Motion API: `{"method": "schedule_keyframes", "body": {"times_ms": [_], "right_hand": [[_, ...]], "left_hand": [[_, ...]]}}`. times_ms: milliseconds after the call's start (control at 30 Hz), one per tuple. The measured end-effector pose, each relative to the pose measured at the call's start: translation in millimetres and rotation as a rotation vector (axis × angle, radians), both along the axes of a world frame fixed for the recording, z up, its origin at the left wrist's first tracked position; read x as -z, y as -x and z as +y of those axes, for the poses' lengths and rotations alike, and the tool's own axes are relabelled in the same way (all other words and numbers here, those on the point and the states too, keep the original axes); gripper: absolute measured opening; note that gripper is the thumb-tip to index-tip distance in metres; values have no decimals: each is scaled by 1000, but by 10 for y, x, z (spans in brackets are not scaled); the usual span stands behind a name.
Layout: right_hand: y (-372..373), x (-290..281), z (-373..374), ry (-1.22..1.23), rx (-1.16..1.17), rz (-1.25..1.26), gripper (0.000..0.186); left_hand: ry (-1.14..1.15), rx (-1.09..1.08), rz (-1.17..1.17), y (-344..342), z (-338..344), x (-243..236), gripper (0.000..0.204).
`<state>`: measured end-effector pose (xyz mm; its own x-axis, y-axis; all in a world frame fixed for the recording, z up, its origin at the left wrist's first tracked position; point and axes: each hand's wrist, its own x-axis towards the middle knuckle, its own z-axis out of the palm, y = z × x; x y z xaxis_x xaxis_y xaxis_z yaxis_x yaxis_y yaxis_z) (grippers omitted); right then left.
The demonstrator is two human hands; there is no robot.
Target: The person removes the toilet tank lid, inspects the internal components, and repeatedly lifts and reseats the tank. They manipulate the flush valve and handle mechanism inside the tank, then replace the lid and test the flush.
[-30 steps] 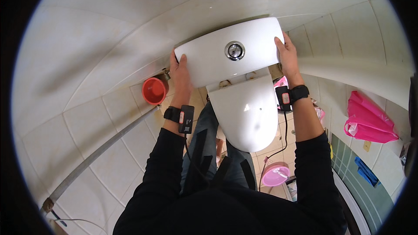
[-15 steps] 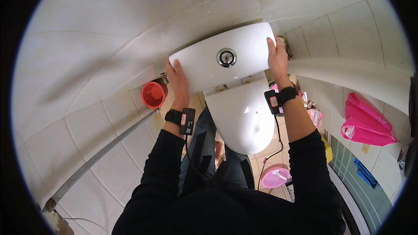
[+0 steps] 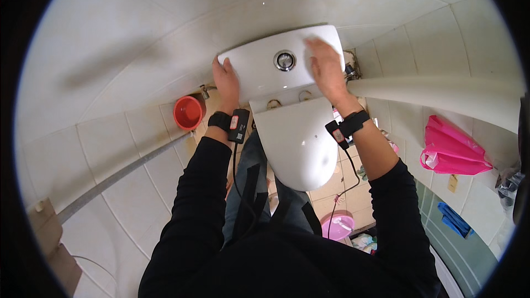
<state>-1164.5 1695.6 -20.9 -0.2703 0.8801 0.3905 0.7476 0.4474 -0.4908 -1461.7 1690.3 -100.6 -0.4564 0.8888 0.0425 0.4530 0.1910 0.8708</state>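
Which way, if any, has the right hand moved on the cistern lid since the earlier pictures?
Yes. The right hand has slid from the cistern lid's right end inward, toward the flush button, and now lies flat on top.
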Motion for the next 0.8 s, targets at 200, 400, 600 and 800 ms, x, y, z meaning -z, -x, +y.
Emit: {"method": "schedule_keyframes", "body": {"times_ms": [200,400,600,800], "right_hand": [[453,-93,-219,100,-103,-305,52],[518,-111,-142,130,-102,-435,55],[623,-164,-92,193,-107,-561,58],[661,-190,-55,215,-99,-597,58]], "left_hand": [[-98,-39,150,-92,-49,29,52],[-46,-108,195,-156,-77,-64,52],[-55,-120,168,-153,-64,-36,51],[-24,-123,204,-148,-55,-59,50]]}}
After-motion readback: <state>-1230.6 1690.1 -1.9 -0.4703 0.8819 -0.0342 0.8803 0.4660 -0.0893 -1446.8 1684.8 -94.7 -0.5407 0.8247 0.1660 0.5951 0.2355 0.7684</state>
